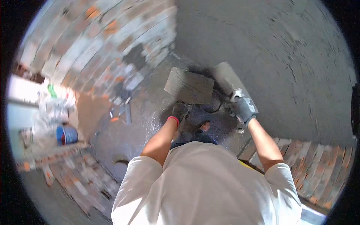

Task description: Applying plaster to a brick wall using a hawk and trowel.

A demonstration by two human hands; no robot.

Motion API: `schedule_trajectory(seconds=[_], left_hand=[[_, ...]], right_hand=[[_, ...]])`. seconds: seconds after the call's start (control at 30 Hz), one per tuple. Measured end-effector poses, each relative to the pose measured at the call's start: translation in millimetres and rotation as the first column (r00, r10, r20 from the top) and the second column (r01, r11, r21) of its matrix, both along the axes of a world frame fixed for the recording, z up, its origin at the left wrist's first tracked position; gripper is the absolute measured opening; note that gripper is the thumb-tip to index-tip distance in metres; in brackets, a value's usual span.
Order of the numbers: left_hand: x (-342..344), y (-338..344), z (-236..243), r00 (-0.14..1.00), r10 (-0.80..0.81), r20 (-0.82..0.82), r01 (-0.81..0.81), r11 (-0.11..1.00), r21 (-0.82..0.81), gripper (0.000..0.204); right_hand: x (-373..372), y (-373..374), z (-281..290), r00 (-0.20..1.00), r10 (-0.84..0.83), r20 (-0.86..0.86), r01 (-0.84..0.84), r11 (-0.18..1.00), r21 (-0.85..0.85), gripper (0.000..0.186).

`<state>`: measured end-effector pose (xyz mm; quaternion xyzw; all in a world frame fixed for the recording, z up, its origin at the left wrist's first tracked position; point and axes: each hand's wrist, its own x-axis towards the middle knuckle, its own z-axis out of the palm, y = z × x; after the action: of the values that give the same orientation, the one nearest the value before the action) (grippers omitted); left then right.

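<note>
2 gloved hands, apart. Left hand point(181, 111) clamps board point(190, 86) by near edge, fingers hidden; broad face up, presumably to carry material. Right hand point(244, 109) clamps trowel point(230, 78) beside grey wall point(292, 67), blade slanted, likely to match its face. Farther left: brick wall point(86, 48), blue bucket point(67, 135).

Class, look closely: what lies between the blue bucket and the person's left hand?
Head view: between the bucket and left hand, a grey strip and orange fragment lie on the floor.

Left hand point(181, 111) blurred, brick wall point(101, 48) cut off
</note>
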<state>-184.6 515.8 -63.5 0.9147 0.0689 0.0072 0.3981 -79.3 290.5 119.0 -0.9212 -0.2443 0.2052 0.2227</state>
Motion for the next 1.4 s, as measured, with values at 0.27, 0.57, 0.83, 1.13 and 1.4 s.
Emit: schedule_trajectory(seconds=[0.27, 0.57, 0.83, 1.13, 1.4], left_hand=[[160, -102, -29, 0.85, -0.318, 0.42, 0.215, 0.937, 0.275, 0.023], [225, -137, 2, 0.843, -0.27, 0.465, 0.29, 0.957, 0.029, 0.018], [316, -91, 124, 0.752, -0.579, 0.314, 0.52, 0.815, 0.256, 0.016], [359, -51, 64, 0.354, -0.665, 0.658, 0.332, 0.747, 0.577, 0.009], [378, -52, 75, 0.78, -0.574, -0.249, -0.117, 0.258, -0.959, 0.015]], right_hand=[[39, -55, -22, 0.945, 0.072, 0.319, -0.057, 0.997, -0.057, 0.049], [149, -77, -37, 0.918, 0.014, 0.396, 0.051, 0.987, -0.155, 0.051], [183, -100, 100, 0.874, 0.023, 0.486, 0.2, 0.894, -0.402, 0.028], [283, -32, 79, 0.34, -0.048, 0.939, 0.284, 0.957, -0.053, 0.022], [338, 31, 160, 0.745, -0.211, 0.633, 0.446, 0.863, -0.238, 0.033]])
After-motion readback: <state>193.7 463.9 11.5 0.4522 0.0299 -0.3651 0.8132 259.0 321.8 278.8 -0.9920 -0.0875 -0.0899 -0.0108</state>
